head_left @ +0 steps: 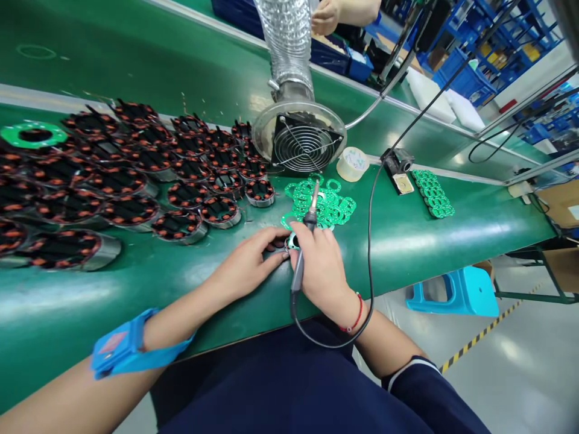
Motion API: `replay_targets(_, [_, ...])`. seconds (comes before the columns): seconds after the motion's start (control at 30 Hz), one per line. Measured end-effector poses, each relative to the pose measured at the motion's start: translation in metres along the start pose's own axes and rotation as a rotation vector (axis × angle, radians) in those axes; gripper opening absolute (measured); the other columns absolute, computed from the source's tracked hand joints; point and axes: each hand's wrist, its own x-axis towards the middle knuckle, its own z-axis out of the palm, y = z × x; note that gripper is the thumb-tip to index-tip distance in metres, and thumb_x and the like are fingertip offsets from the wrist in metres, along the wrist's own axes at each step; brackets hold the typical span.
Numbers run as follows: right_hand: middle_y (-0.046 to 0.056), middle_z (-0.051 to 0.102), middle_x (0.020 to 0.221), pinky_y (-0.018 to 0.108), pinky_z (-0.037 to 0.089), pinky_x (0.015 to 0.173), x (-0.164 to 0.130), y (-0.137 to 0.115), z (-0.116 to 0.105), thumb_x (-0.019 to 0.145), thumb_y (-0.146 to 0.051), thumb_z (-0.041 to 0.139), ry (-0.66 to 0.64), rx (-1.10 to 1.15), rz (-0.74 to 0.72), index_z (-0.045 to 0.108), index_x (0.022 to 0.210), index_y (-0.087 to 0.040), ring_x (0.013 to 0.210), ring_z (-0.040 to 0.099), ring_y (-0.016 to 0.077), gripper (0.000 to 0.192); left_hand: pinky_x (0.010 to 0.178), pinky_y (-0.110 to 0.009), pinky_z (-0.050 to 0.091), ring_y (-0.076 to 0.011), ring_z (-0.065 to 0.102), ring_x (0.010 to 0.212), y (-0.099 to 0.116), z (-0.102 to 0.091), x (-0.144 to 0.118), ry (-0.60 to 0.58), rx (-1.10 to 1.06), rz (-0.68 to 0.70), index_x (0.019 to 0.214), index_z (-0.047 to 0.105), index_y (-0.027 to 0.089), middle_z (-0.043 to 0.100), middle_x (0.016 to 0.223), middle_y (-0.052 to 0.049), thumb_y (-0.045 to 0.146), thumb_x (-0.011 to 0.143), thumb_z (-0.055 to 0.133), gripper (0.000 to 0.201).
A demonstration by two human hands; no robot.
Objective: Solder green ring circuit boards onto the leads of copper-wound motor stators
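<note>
My right hand [324, 271] is closed round a soldering iron [297, 278], its metal tip pointing up and away over the green boards and its cable looping down past my wrist. Between my hands is a small motor stator with a ring-shaped circuit board [294, 242] on it, mostly covered by my fingers. My left hand [256, 258] grips this stator from the left with thumb and fingers. Just beyond my hands lies a loose pile of green ring-shaped circuit boards [337, 208].
Wound stators [131, 211] stand in rows on the left, one topped by a green ring board [34, 135]. Behind the pile are a fume extractor fan [304, 144], a tape roll [353, 164], an iron stand [400, 172] and a board panel [433, 193]. Another person's hand [326, 17] shows across the bench.
</note>
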Motion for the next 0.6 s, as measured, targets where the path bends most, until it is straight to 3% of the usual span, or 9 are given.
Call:
replay_targets(0.17, [0.012, 0.074, 0.115, 0.041, 0.050, 0.087, -0.017, 0.010, 0.011, 0.099, -0.034, 0.064, 0.117, 0.087, 0.099, 0.060, 0.137, -0.018, 0.102, 0.061, 0.0276, 0.042, 0.099, -0.048, 0.058, -0.0274, 0.068, 0.106, 0.001, 0.001, -0.006, 0.048, 0.056, 0.104, 0.127, 0.060, 0.019, 0.070, 0.121, -0.011, 0.037, 0.093, 0.051, 0.040])
replay_targets(0.3, [0.012, 0.073, 0.129, 0.041, 0.051, 0.091, -0.028, 0.019, 0.019, 0.098, -0.018, 0.053, 0.148, 0.203, 0.014, 0.056, 0.140, -0.019, 0.108, 0.063, 0.0261, 0.042, 0.106, -0.051, 0.053, -0.0315, 0.062, 0.121, 0.008, 0.010, -0.007, 0.117, 0.209, 0.253, 0.128, 0.060, 0.018, 0.068, 0.126, -0.013, 0.043, 0.097, 0.054, 0.040])
replay_targets(0.47, [0.008, 0.074, 0.114, 0.039, 0.056, 0.090, -0.027, 0.027, 0.031, 0.095, -0.012, 0.046, 0.247, 0.357, 0.047, 0.054, 0.138, -0.024, 0.098, 0.067, 0.0223, 0.045, 0.097, -0.047, 0.056, -0.0304, 0.064, 0.111, 0.015, 0.020, -0.001, 0.143, 0.364, 0.306, 0.125, 0.064, 0.016, 0.069, 0.116, -0.013, 0.043, 0.103, 0.049, 0.038])
replay_targets(0.6, [0.005, 0.070, 0.103, 0.034, 0.060, 0.088, -0.024, 0.027, 0.040, 0.093, -0.012, 0.051, 0.360, 0.511, 0.074, 0.051, 0.138, -0.023, 0.092, 0.069, 0.0181, 0.046, 0.099, -0.046, 0.056, -0.0303, 0.064, 0.114, 0.014, 0.011, -0.002, 0.081, 0.406, 0.362, 0.125, 0.067, 0.015, 0.068, 0.121, -0.015, 0.042, 0.104, 0.045, 0.041])
